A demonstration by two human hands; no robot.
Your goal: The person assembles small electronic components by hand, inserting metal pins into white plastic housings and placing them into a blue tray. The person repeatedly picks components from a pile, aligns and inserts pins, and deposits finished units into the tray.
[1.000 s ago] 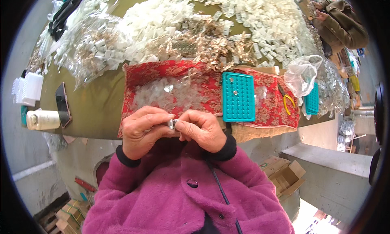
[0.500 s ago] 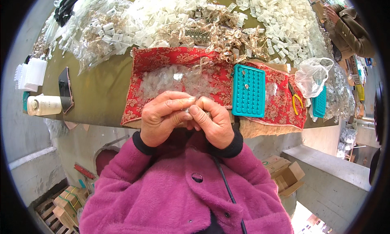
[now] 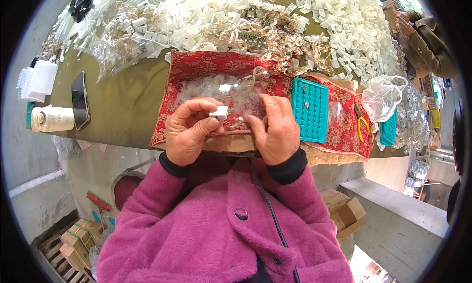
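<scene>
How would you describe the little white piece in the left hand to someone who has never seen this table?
Start at the red patterned cloth on the green table. Above its near edge, the left hand pinches a small white block by its fingertips. Unlike the loose white pieces heaped farther back, it is held up alone.

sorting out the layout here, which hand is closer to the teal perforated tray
Right. The right hand sits just left of the teal tray, almost beside its edge. The left hand, pinching a small white block, is farther left.
</scene>
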